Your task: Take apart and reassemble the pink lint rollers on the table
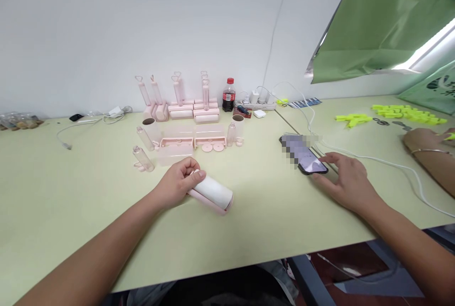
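Observation:
My left hand (179,180) is closed around one end of a lint roller with a white paper roll (215,192) and a pale pink casing, held just above the table. Stretched over a smartphone (305,154) lying flat, my right hand (346,180) has its index finger at the screen's edge and its thumb beside the near corner, with the fingers apart. Beyond my left hand lie pink roller casings (177,142), two pink discs (212,148), clear pink handles (144,159) and two upright paper rolls (152,130). The phone's screen is partly blurred out.
Several assembled lint rollers (206,115) stand against the wall, beside a cola bottle (228,95) and a power strip (261,104). A white cable (384,160) crosses the table's right side. Another person's arm (430,157) rests near yellow-green pieces (408,114) at far right.

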A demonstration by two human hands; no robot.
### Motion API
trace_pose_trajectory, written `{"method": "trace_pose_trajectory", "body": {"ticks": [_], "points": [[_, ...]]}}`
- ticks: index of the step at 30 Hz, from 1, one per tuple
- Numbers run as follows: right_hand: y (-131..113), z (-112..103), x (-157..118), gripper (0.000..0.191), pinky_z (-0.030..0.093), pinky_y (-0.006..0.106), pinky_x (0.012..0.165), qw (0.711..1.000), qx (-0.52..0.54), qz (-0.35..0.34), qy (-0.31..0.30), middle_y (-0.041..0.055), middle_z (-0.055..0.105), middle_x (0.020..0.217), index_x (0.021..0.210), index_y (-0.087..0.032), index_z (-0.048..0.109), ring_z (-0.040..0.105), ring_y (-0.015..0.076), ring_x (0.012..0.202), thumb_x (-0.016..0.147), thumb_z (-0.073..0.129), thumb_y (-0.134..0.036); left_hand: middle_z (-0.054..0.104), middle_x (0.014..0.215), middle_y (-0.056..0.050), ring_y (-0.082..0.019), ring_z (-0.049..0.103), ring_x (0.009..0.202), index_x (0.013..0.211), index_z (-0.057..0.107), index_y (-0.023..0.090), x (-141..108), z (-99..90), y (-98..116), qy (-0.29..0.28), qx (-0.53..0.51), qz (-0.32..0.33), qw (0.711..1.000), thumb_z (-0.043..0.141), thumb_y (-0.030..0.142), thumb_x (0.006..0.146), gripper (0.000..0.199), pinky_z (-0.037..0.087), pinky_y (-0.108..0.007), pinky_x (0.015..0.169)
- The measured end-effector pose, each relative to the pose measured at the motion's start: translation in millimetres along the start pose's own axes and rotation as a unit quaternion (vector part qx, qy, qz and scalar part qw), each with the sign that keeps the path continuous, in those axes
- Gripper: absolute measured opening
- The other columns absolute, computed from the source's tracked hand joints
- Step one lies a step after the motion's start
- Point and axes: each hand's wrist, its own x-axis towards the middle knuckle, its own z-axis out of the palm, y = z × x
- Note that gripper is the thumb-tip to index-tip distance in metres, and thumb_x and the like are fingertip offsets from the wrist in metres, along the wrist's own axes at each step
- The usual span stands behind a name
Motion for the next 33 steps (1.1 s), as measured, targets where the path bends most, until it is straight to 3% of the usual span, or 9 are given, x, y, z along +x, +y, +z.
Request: {"method": "trace_pose_trajectory", "body": {"ticks": [8, 14, 33], "points": [[-13, -2, 17, 0.048, 0.031, 0.054, 0.102, 0.999, 0.013, 0.001, -0.035, 0.0174, 0.058, 0.126, 0.107, -0.020, 0.049, 0.050, 0.0389, 0.114, 0.077, 0.049, -0.057, 0.042, 0.062, 0.007, -0.006, 0.035, 0.047, 0.081, 0.049, 0.019, 1, 0.5, -2, 0.002, -0.015, -0.008, 1.000, 0.064, 0.050, 0.080, 0.034, 0.027, -0.019, 0.042], [-20, -6, 31, 0.059, 0.031, 0.052, 0.104, 0.998, -0.004, 0.024, -0.057, 0.0200, 0.054, 0.133, 0.118, -0.014, 0.047, 0.044, 0.0399, 0.118, 0.079, 0.046, -0.059, 0.042, 0.061, 0.007, -0.006, 0.036, 0.047, 0.081, 0.049, 0.020, 0, 0.8, -3, 0.001, -0.021, -0.010, 1.000, 0.063, 0.050, 0.081, 0.033, 0.027, -0.019, 0.043], [-15, 0, 27, 0.054, 0.034, 0.054, 0.100, 0.997, 0.032, 0.042, -0.063, 0.0156, 0.058, 0.129, 0.119, -0.020, 0.044, 0.042, 0.0407, 0.120, 0.080, 0.048, -0.057, 0.042, 0.062, 0.006, -0.006, 0.034, 0.047, 0.081, 0.048, 0.020, 0, 1.3, -2, 0.007, -0.003, -0.013, 1.000, 0.062, 0.052, 0.080, 0.035, 0.026, -0.019, 0.042]]}}
